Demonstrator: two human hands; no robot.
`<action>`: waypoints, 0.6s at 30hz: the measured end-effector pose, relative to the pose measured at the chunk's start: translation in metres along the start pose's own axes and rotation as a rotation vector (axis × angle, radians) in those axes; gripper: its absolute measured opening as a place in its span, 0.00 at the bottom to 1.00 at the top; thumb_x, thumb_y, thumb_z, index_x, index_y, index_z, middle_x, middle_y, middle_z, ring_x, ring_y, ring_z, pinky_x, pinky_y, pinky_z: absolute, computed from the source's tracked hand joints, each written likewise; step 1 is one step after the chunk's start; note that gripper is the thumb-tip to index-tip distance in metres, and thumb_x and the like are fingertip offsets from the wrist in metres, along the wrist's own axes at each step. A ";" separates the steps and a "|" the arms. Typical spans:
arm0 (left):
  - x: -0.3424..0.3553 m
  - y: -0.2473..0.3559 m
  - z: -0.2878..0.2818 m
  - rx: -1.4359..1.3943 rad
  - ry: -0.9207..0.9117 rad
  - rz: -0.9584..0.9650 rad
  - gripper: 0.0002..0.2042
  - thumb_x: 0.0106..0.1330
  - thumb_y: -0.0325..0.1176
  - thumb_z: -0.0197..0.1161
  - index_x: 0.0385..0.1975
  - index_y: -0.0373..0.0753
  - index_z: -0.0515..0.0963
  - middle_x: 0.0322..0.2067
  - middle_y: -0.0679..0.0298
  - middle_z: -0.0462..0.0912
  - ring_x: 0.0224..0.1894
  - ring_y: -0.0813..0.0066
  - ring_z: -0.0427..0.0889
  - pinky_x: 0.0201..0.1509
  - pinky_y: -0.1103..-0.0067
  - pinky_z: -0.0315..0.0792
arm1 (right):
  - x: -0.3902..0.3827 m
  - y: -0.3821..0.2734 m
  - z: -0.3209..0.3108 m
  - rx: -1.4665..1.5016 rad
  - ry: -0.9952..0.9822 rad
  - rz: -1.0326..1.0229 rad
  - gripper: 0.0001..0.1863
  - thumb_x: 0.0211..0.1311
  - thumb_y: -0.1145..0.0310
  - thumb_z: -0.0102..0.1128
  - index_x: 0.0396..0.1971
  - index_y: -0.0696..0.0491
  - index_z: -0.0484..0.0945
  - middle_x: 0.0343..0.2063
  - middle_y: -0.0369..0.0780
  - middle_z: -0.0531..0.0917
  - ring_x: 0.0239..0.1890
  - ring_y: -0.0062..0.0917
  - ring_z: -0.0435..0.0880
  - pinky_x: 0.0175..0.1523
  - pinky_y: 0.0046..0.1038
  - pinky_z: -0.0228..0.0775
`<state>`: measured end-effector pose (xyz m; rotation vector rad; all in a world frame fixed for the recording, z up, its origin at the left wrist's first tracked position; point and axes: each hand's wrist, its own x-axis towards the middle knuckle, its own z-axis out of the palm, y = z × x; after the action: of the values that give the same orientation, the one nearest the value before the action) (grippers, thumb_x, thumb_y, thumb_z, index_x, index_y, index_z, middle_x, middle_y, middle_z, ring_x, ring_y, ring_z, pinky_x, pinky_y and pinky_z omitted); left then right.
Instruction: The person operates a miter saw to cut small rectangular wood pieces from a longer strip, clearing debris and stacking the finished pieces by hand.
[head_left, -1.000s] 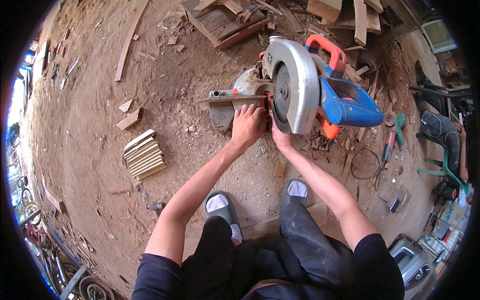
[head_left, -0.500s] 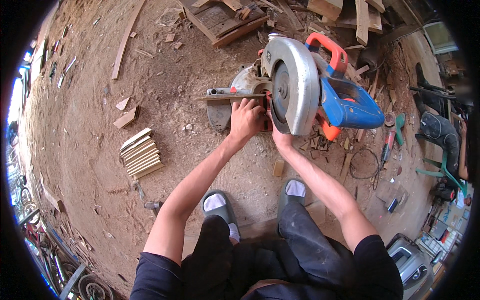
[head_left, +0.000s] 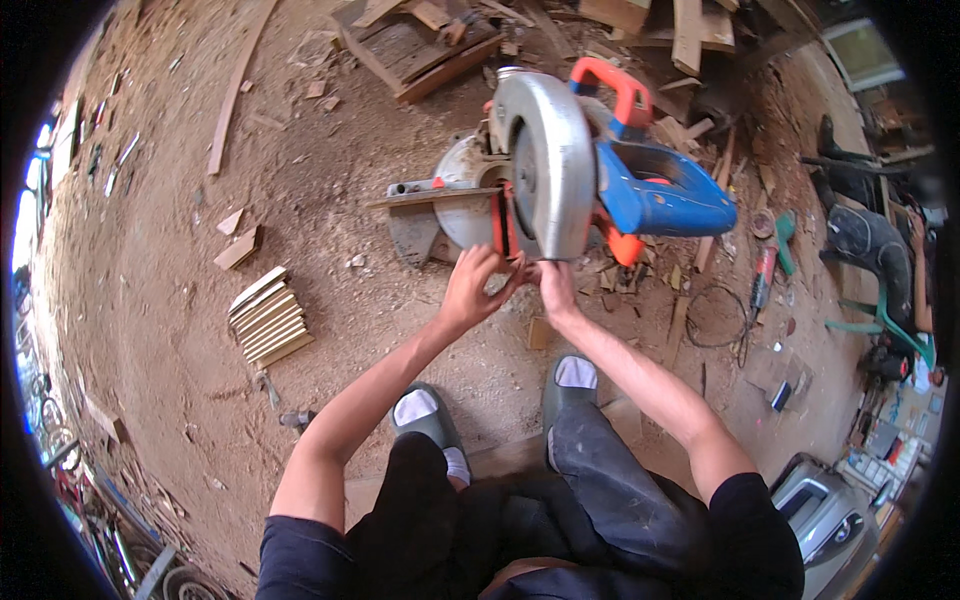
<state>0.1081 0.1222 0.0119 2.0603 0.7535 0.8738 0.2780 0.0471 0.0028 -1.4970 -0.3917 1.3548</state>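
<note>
Left fingers (head_left: 484,260) curled — right hand (head_left: 556,286) near saw (head_left: 566,170)

The silver, blue and orange miter saw (head_left: 562,170) stands on dirt ground (head_left: 330,215).

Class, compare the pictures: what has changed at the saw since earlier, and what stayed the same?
The left hand has drawn back from the fence of the miter saw, toward the person, and is now beside the right hand. The right hand has eased back slightly too. Whether either holds anything is unclear. The saw and the stack of wood strips stay put.
</note>
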 end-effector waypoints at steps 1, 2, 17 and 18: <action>-0.010 0.006 0.000 -0.023 -0.050 0.020 0.11 0.55 0.34 0.75 0.35 0.43 0.82 0.35 0.64 0.78 0.40 0.60 0.76 0.45 0.66 0.67 | -0.007 0.009 -0.005 0.049 -0.042 0.105 0.18 0.74 0.55 0.53 0.43 0.55 0.81 0.34 0.38 0.85 0.36 0.24 0.84 0.40 0.32 0.75; -0.019 0.015 0.000 -0.053 -0.101 0.043 0.12 0.56 0.35 0.76 0.38 0.43 0.83 0.37 0.63 0.78 0.41 0.60 0.76 0.45 0.67 0.67 | -0.017 0.015 -0.005 0.097 -0.078 0.209 0.20 0.75 0.51 0.51 0.39 0.53 0.81 0.29 0.37 0.85 0.30 0.22 0.83 0.35 0.31 0.75; -0.077 0.038 -0.040 -0.080 -0.425 -0.165 0.12 0.67 0.33 0.68 0.48 0.40 0.82 0.46 0.55 0.81 0.51 0.53 0.81 0.55 0.65 0.76 | -0.063 -0.074 -0.207 -0.055 0.296 0.132 0.21 0.71 0.83 0.51 0.62 0.65 0.66 0.46 0.53 0.84 0.41 0.36 0.88 0.50 0.33 0.86; -0.075 0.036 -0.040 -0.080 -0.424 -0.169 0.11 0.67 0.33 0.67 0.48 0.40 0.82 0.46 0.54 0.81 0.51 0.53 0.81 0.55 0.65 0.76 | -0.061 -0.079 -0.221 -0.114 0.305 0.030 0.19 0.71 0.82 0.53 0.60 0.65 0.69 0.45 0.52 0.85 0.41 0.34 0.89 0.49 0.31 0.85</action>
<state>0.0403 0.0646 0.0356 1.9832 0.6344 0.3479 0.4821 -0.0694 0.0632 -1.7788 -0.2557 1.1185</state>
